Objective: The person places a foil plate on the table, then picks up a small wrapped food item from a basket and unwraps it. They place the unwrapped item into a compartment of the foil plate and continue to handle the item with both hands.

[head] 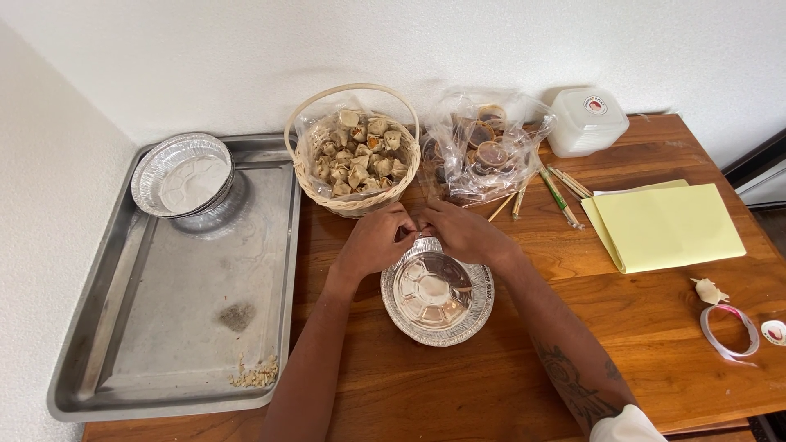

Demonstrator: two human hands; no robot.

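A round foil pan lies empty on the wooden table in front of me. My left hand and my right hand meet at its far rim, fingers curled together over the edge; whether they pinch the rim or something small is hidden. Just beyond them stands a wicker basket lined with plastic and full of small tan dumplings.
A large metal tray at the left holds a stack of foil pans and some crumbs. A clear bag of small sauce cups, wrapped chopsticks, a white lidded container, yellow paper sheets and a tape roll lie to the right.
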